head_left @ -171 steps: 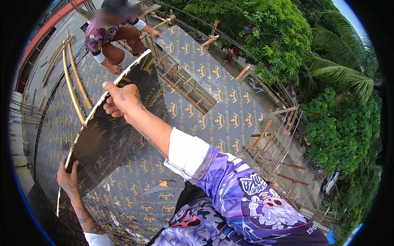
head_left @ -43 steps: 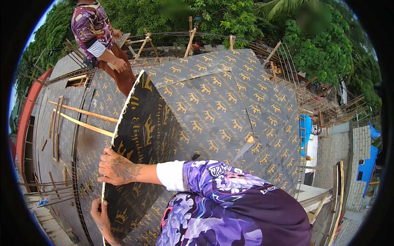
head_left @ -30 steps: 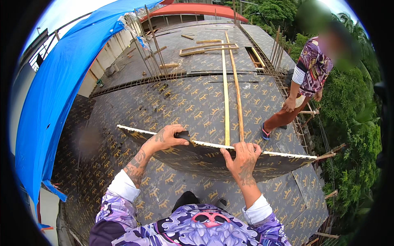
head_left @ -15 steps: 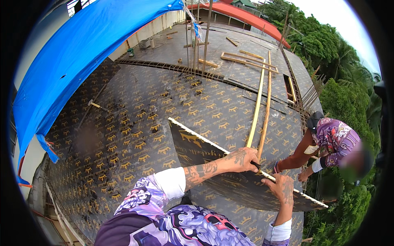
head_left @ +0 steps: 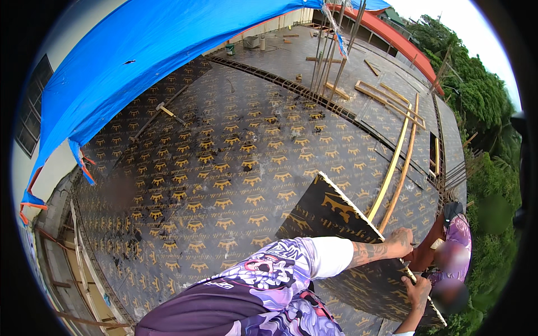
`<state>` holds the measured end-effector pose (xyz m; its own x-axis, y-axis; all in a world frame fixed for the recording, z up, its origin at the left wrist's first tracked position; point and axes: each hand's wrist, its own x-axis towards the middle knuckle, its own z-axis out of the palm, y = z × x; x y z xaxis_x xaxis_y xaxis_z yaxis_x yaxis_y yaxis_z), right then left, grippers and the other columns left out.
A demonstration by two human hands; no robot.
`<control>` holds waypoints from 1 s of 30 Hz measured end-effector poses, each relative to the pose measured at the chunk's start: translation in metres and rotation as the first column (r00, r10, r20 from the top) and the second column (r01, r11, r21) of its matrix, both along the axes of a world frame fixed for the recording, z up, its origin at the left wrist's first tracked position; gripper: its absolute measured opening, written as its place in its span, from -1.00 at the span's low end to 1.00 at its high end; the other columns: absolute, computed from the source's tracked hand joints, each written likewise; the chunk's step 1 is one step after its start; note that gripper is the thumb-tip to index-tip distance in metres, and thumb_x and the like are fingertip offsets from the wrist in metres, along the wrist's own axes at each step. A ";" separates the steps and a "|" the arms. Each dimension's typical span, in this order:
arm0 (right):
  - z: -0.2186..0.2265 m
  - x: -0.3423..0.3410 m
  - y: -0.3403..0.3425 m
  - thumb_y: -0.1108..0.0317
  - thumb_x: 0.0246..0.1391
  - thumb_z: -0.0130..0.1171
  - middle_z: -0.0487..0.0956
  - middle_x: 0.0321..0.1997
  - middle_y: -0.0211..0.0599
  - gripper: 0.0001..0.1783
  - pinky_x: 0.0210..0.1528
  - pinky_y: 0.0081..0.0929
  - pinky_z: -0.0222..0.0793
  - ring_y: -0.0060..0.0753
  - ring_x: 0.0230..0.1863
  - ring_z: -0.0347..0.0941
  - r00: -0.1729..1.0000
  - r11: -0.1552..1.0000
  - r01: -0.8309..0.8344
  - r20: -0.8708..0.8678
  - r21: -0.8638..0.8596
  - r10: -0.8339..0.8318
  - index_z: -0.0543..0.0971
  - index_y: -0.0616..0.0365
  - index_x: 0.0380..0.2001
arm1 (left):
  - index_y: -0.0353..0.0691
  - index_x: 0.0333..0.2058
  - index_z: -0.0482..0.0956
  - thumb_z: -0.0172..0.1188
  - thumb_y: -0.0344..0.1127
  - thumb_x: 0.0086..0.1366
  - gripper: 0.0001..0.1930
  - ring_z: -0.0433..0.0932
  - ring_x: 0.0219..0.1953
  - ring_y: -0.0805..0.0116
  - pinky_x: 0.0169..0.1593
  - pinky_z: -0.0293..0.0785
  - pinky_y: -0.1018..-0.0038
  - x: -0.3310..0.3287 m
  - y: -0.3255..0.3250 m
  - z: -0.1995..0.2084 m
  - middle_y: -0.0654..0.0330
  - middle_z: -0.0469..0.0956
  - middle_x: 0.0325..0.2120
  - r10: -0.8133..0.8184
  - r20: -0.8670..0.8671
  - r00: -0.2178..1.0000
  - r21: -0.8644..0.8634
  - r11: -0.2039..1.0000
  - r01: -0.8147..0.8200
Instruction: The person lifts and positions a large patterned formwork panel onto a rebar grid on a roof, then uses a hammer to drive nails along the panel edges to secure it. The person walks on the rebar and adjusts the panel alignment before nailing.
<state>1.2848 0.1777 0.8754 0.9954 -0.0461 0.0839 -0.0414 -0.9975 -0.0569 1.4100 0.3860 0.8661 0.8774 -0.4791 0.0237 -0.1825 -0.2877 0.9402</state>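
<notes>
A dark film-faced plywood sheet (head_left: 358, 280) with gold crown prints stands tilted on its edge in front of me, its pale, rough cut edge running along the top. My left hand (head_left: 399, 242) is closed in a fist just above that edge, around a small dark thing that I cannot make out. Nearer to me and lower along the sheet, my right hand (head_left: 417, 291) grips the edge, thumb on the near face and fingers hidden behind.
Two long timber strips (head_left: 399, 159) lie beyond the sheet near a wooden frame (head_left: 386, 99). A co-worker (head_left: 457, 246) bends at the right, by the deck's edge. Upright rebars (head_left: 330, 56) rise from a rebar trench. A hammer (head_left: 166, 111) lies at left, below a blue tarp (head_left: 168, 39).
The view has swung left, so the deck, sheet and hands sit further right and the hands lower. Both hands stay at the sheet's edge. The co-worker appears lower, partly behind my left hand.
</notes>
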 end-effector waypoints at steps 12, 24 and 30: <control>-0.025 0.075 -0.031 -0.10 -0.12 0.38 0.38 -0.64 -0.10 -0.42 -0.43 -0.16 0.19 0.05 -0.52 0.34 0.914 0.998 -0.054 0.404 0.036 0.035 0.38 0.19 -0.68 | -0.24 -0.01 0.55 0.10 -0.19 0.35 -0.67 0.47 -0.05 0.14 0.05 0.32 0.22 0.134 0.155 0.035 0.13 0.55 -0.16 0.348 0.579 0.737 -0.109 0.929 -0.353; -0.052 0.115 -0.007 0.13 0.44 -0.36 0.08 -0.77 -0.27 -0.39 -0.55 -0.24 -0.05 -0.14 -0.71 0.08 0.698 0.983 0.168 0.713 -0.077 -0.063 0.12 0.06 -0.77 | -0.33 0.15 0.39 -0.19 0.17 0.48 -0.36 0.37 0.12 0.39 0.24 0.21 0.44 0.178 0.227 -0.191 0.19 0.41 0.12 0.429 -0.662 0.615 -0.471 0.400 -0.786; 0.007 0.162 0.076 0.18 0.43 -0.33 0.15 -0.75 -0.19 -0.38 -0.52 -0.19 0.03 -0.07 -0.67 0.15 0.620 0.879 0.459 0.756 -0.131 -0.211 0.21 0.14 -0.78 | -0.17 0.16 0.38 -0.22 0.05 0.51 -0.52 0.36 0.15 0.44 0.28 0.19 0.36 0.322 0.252 -0.139 0.31 0.46 0.05 0.203 -0.573 0.794 -0.662 0.457 -0.594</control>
